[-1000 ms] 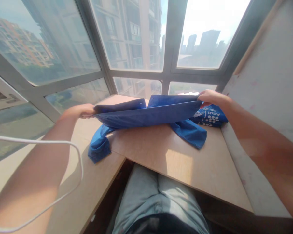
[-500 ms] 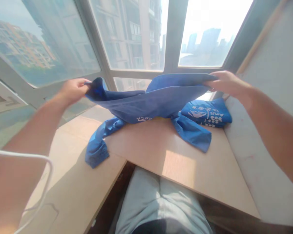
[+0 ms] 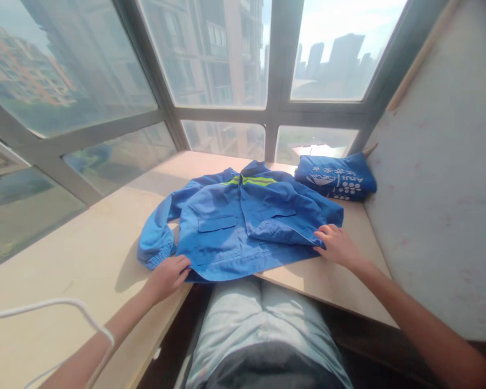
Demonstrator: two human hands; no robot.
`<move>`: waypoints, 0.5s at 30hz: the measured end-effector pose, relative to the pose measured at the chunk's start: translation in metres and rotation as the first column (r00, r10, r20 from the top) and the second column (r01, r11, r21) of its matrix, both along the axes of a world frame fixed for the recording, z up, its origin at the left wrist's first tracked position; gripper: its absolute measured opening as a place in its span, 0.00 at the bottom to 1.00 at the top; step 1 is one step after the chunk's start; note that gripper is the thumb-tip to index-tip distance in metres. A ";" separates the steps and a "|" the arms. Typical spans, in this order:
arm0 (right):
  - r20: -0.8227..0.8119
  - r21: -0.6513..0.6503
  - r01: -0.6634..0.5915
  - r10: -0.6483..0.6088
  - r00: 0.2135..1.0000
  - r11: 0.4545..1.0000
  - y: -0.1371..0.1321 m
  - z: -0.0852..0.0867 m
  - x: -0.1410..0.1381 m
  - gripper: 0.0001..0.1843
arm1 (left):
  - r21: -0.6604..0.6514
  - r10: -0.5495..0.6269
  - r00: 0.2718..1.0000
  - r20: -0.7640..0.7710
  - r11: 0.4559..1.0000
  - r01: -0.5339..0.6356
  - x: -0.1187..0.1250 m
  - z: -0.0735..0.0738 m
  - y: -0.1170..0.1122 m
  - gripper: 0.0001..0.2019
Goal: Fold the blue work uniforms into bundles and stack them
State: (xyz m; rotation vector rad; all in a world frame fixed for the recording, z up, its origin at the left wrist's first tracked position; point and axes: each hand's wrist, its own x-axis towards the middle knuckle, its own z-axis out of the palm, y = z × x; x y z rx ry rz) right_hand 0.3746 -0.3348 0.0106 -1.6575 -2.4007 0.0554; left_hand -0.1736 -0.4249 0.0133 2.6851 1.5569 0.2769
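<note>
A blue work jacket point(image 3: 243, 221) with yellow-green stripes at the collar lies spread front-up on the wooden table point(image 3: 85, 259). Its left sleeve is bunched near the table's notch. My left hand point(image 3: 169, 274) grips the jacket's bottom hem at the left corner, fingers curled on the cloth. My right hand point(image 3: 335, 246) pinches the hem at the right corner. My legs in light trousers sit under the table's cut-out.
A folded blue garment point(image 3: 335, 177) with white print rests at the back right corner against the white wall point(image 3: 437, 178). Large windows point(image 3: 218, 54) surround the table's far side. A white cable point(image 3: 44, 309) loops over my left forearm.
The jacket was held up in the air by both hands; now it lies flat on the table, front up, and my hands have come down to its near hem.
</note>
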 end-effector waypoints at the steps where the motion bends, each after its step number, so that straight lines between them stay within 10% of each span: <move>1: 0.009 -0.011 -0.027 0.027 1.000 1.000 0.004 -0.005 -0.010 0.19 | 0.003 -0.002 1.000 0.017 1.000 0.002 -0.001 0.000 0.001 0.11; 8: -0.314 -0.278 -0.059 -0.033 0.949 0.959 0.049 -0.012 -0.098 0.19 | -0.066 -0.066 0.997 -0.026 0.996 0.064 -0.011 0.003 0.001 0.14; 15: -0.403 0.078 -0.171 0.188 0.896 0.982 -0.010 -0.026 -0.160 0.14 | -0.052 0.022 0.998 -0.062 0.998 -0.025 -0.032 -0.025 -0.010 0.22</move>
